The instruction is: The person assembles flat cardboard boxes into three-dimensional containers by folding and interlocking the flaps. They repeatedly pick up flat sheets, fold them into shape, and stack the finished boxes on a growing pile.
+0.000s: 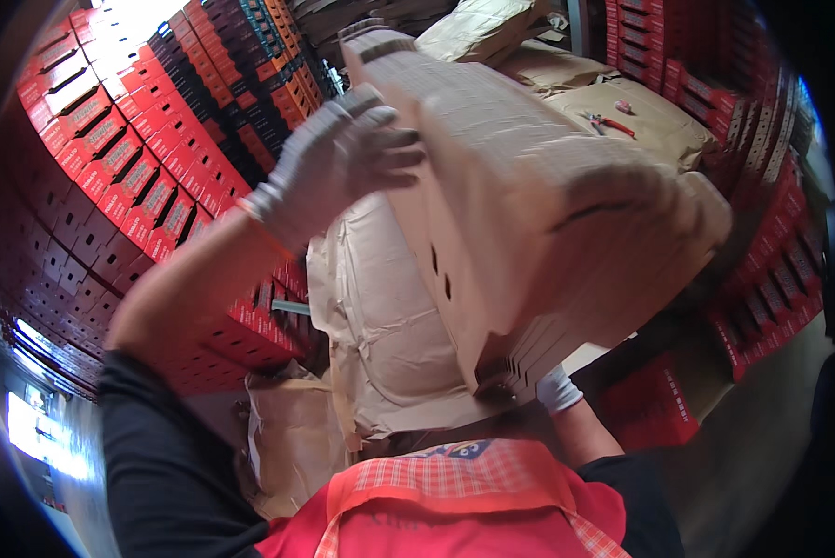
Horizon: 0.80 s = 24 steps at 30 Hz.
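Note:
A thick stack of flat brown cardboard blanks (pixel 529 195) is tilted in front of me, its layered edges partly blurred. My left hand (pixel 343 153), in a pale work glove, rests against the stack's upper left side with its fingers spread. At the lower right, my gloved right hand (pixel 559 389) reaches beneath the stack; the cardboard hides its fingers. Below the stack lies a brown paper-wrapped bundle (pixel 389 325) with a creased surface.
Tall stacks of red cartons (pixel 129 177) rise at the left, more red cartons (pixel 771 279) at the right. Red-handled pliers (pixel 611 125) lie on brown paper (pixel 664 139) behind the stack. A red box (pixel 654 405) is low at the right. Brown paper (pixel 296 437) hangs near my left side.

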Tool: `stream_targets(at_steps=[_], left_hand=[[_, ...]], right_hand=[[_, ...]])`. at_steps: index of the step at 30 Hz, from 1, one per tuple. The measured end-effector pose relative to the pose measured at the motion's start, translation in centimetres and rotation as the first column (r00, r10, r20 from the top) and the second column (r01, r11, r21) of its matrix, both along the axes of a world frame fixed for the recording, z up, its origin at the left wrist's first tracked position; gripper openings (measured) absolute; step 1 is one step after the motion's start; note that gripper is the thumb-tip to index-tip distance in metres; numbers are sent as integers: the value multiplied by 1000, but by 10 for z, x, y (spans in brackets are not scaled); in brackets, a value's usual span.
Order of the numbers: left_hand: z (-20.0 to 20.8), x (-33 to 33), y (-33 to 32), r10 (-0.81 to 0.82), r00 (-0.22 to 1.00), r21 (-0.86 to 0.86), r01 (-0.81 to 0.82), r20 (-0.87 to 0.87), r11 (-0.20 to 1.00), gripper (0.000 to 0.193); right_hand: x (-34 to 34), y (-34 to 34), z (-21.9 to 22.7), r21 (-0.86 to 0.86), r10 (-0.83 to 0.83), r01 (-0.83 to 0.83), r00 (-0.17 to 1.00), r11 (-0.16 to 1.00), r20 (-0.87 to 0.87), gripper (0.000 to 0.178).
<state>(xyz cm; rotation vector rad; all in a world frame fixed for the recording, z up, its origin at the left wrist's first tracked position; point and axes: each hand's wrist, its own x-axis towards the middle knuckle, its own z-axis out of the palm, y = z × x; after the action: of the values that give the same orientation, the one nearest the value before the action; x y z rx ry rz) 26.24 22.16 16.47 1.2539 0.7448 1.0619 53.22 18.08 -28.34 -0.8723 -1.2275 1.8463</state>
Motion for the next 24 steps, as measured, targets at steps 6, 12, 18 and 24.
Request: stream_targets(at_steps=[6, 12, 18, 24], left_hand=[[-185, 78, -4, 290, 525, 444, 194, -800, 875, 76], [-303, 94, -30, 380, 292, 462, 301, -878, 834, 85], [-343, 111, -52, 487, 320, 567, 240, -813, 788, 87], [-337, 105, -37, 375, 380, 482, 243, -846, 842, 85]], right_hand=[[29, -11, -7, -128, -68, 75, 996, 989, 55, 46], [27, -31, -14, -198, -96, 131, 980, 971, 175, 42], [46, -84, 22, -183, 95, -15, 893, 983, 439, 39], [84, -76, 171, -441, 366, -79, 696, 894, 617, 38]])
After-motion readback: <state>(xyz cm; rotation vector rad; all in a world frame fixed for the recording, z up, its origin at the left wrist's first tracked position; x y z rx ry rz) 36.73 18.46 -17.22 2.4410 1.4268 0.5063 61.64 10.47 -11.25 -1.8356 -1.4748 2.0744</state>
